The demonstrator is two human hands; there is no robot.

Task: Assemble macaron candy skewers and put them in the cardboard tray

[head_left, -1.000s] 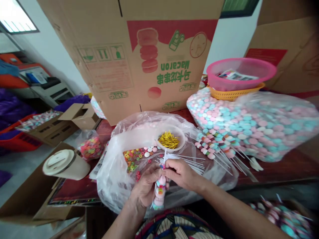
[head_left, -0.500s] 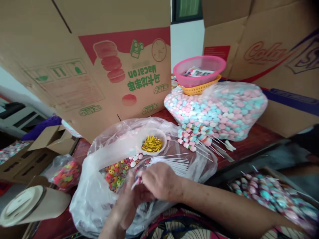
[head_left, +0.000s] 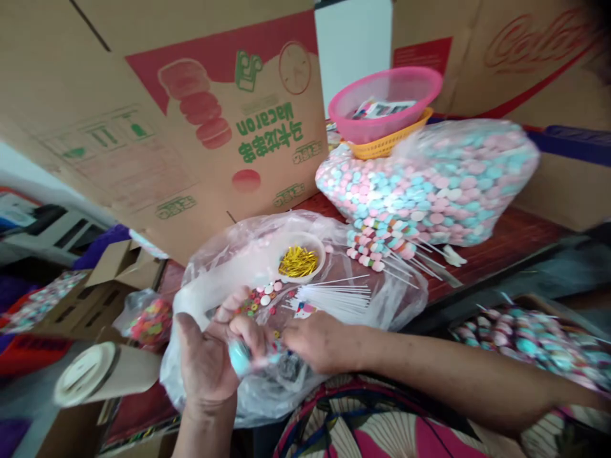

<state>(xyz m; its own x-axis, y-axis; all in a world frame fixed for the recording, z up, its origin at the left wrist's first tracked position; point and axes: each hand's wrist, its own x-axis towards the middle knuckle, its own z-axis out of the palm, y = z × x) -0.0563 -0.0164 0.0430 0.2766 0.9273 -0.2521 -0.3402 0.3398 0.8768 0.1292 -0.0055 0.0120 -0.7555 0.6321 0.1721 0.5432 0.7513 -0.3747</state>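
Note:
My left hand (head_left: 206,356) is closed around a candy skewer (head_left: 240,360), whose light blue end shows between the fingers. My right hand (head_left: 312,341) grips the other end of the skewer, right of the left hand. Both hands hover over a clear plastic bag (head_left: 224,270) that holds colourful ring candies (head_left: 255,302), white sticks (head_left: 337,296) and a small bowl of gold twist ties (head_left: 300,261).
A big bag of pink and blue candies (head_left: 429,184) lies at the right, with finished skewers (head_left: 382,251) in front of it. Behind are a pink basket (head_left: 386,102) and cardboard boxes (head_left: 181,121). A tape roll (head_left: 102,375) lies at the left, more skewers (head_left: 520,337) at the lower right.
The skewer stood upright between my hands a second ago; now it lies across, with my left hand raised and closed round it. The view has swung to the right.

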